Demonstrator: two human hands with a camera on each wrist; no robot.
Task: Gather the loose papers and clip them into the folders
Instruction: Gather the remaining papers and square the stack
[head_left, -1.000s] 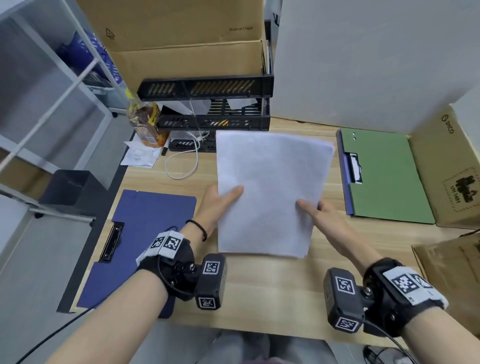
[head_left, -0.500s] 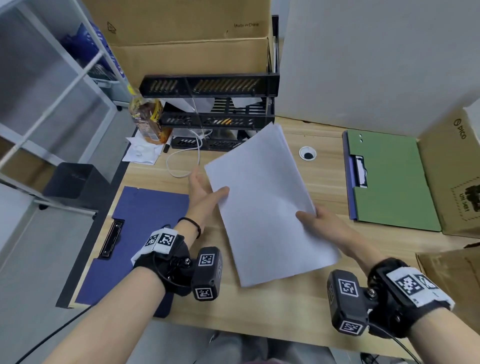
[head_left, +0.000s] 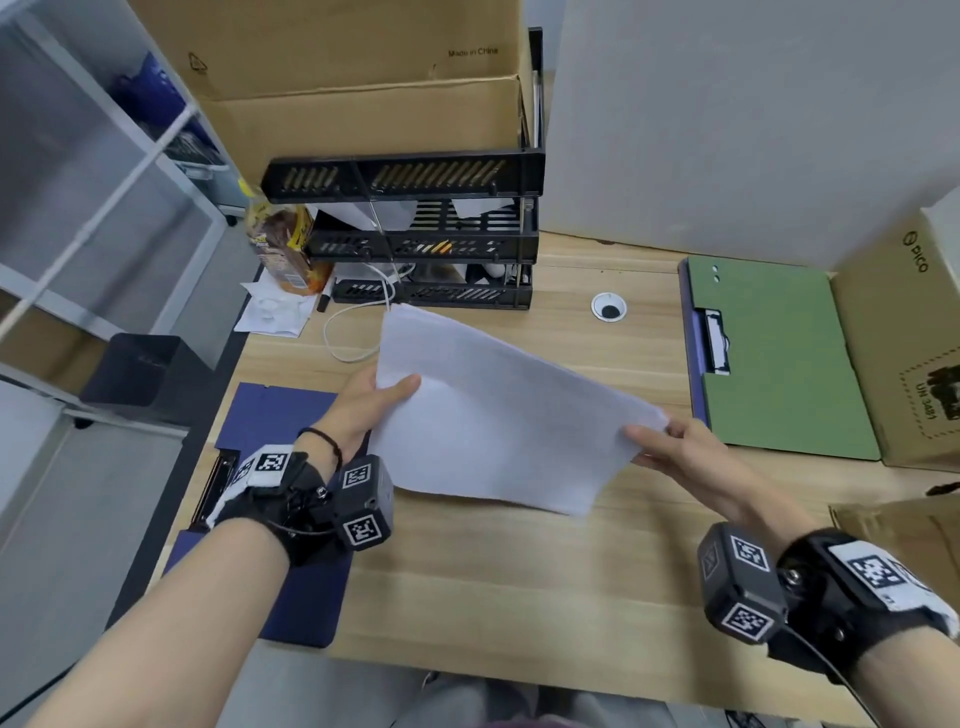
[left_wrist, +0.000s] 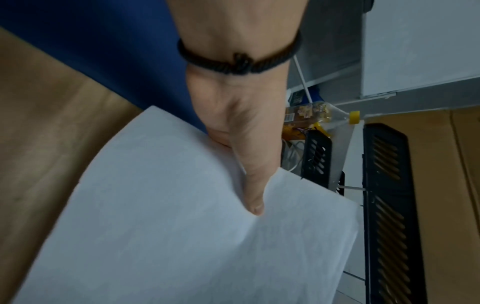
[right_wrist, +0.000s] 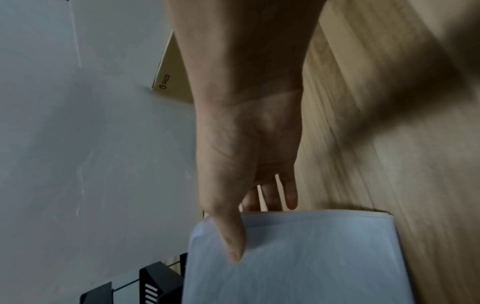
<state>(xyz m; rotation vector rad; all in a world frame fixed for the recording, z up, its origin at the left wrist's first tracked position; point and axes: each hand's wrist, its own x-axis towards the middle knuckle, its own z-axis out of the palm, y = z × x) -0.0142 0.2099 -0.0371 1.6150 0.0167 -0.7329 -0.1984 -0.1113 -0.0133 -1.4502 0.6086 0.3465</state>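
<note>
papers (head_left: 498, 415) held as one stack above the desk (head_left: 519, 571), between both folders, so i can carry them over to clip. blue folder (head_left: 280, 415) lies at left, partly under my arm. left hand (head_left: 363, 410) pinches the left edge, thumb on top. right hand (head_left: 670, 441) pinches the right corner, thumb on top, fingers beneath. green folder (head_left: 779, 364) lies open at right, likely the target.

A light wooden desk (head_left: 519, 587) carries an open blue folder (head_left: 280, 410) at its left edge, an open green folder (head_left: 779, 364) at right, a black stacked letter tray (head_left: 431, 249) at the back, cardboard boxes (head_left: 893, 343), a white cable (head_left: 348, 338) and a bottle (head_left: 280, 244).
</note>
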